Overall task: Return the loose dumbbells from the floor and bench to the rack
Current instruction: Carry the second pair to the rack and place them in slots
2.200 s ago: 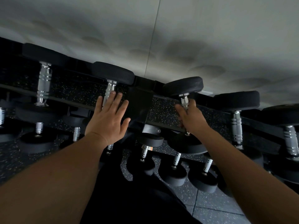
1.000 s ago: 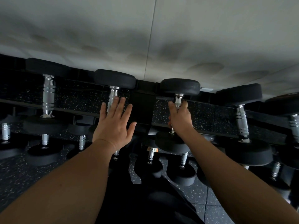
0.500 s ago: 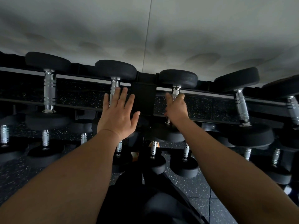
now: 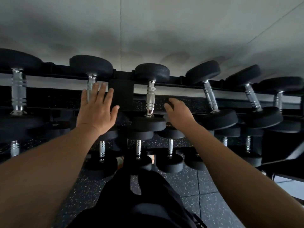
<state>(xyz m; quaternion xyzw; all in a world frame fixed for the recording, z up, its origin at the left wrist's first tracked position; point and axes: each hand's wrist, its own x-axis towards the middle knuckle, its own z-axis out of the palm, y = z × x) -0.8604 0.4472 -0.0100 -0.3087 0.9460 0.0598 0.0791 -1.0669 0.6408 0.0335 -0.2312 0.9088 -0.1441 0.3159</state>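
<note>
A black dumbbell point(image 4: 150, 97) with a chrome handle lies across the top tier of the black rack point(image 4: 122, 96), just right of the rack's centre post. My right hand point(image 4: 178, 112) hovers just right of that handle, fingers loosely curled and holding nothing. My left hand point(image 4: 97, 109) is spread flat, fingers apart, in front of the neighbouring dumbbell point(image 4: 91, 76) left of the post. Whether the palm touches it is unclear.
Several more black dumbbells fill the top tier, such as one at the right point(image 4: 212, 96), and a lower tier holds smaller ones point(image 4: 170, 155). A pale wall point(image 4: 148, 30) stands behind. Speckled rubber floor point(image 4: 189, 186) lies below, with my dark trousers point(image 4: 139, 203) in front.
My right hand has let go of the centre dumbbell's handle and moved off to its right. The dumbbell now rests on the rack. My left hand stays spread open.
</note>
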